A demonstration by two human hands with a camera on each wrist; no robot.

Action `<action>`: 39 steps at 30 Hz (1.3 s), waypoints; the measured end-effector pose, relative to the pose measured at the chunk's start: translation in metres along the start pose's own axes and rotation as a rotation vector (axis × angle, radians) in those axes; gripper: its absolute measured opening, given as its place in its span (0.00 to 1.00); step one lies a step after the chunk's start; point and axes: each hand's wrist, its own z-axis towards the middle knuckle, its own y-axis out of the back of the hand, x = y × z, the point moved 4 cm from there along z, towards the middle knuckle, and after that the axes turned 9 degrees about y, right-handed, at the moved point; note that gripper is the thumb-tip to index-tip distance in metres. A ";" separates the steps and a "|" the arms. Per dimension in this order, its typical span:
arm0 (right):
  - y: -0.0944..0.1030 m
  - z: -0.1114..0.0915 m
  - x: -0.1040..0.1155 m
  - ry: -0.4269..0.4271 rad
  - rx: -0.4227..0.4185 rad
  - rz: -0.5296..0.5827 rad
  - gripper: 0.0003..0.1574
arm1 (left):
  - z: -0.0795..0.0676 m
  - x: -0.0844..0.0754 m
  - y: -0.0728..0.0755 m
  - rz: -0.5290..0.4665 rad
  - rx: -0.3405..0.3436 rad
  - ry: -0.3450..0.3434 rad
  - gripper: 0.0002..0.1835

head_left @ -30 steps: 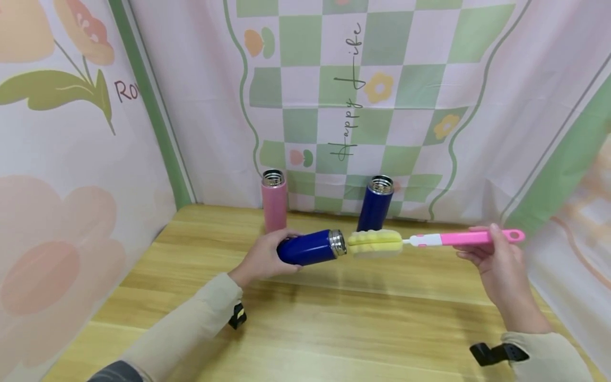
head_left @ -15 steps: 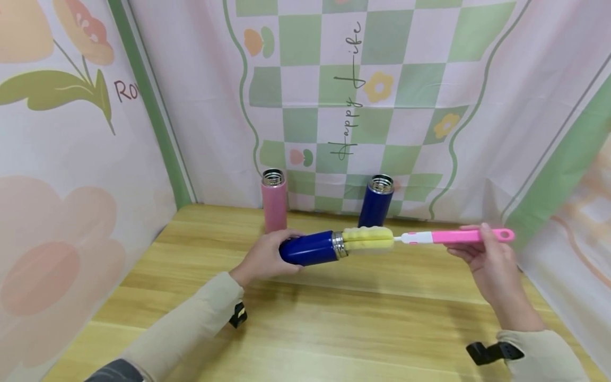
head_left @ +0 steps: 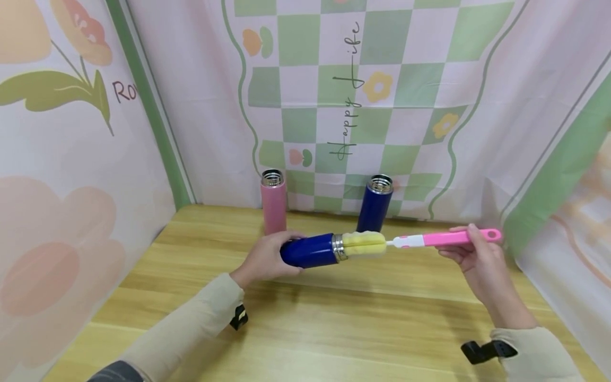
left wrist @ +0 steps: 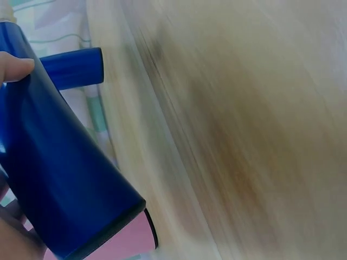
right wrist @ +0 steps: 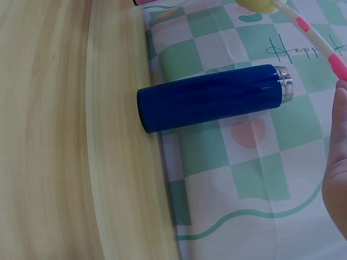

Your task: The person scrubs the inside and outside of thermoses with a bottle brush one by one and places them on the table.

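My left hand [head_left: 269,257] grips a blue thermos bottle [head_left: 309,251] round its lower part, holding it above the table with its steel mouth facing right. Pinched by its pink handle in my right hand [head_left: 482,265] is a bottle brush [head_left: 448,238] with a yellow sponge head [head_left: 365,243]. The sponge's tip is inside the bottle's mouth; most of the head still shows outside. In the left wrist view the held bottle [left wrist: 65,157] fills the left side, with a thumb on it. The right wrist view catches the brush's shaft [right wrist: 320,40] at the top right.
Behind the hands, an uncapped pink bottle [head_left: 274,204] stands upright at the back left of the wooden table [head_left: 324,334]. A second blue bottle [head_left: 375,204], also uncapped, stands at the back right. A checkered curtain [head_left: 334,90] hangs right behind them.
My right hand has moved left with the brush, bringing the sponge from just outside the bottle's mouth to partly inside it. The left hand and its bottle have barely shifted.
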 end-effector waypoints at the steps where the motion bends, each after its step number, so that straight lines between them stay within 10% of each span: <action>1: 0.000 0.000 0.000 -0.003 -0.003 -0.010 0.26 | 0.000 -0.001 -0.001 -0.001 0.000 -0.009 0.38; 39: -0.028 0.007 -0.026 -0.025 0.020 -0.249 0.23 | 0.003 -0.015 -0.010 -0.068 0.046 0.018 0.37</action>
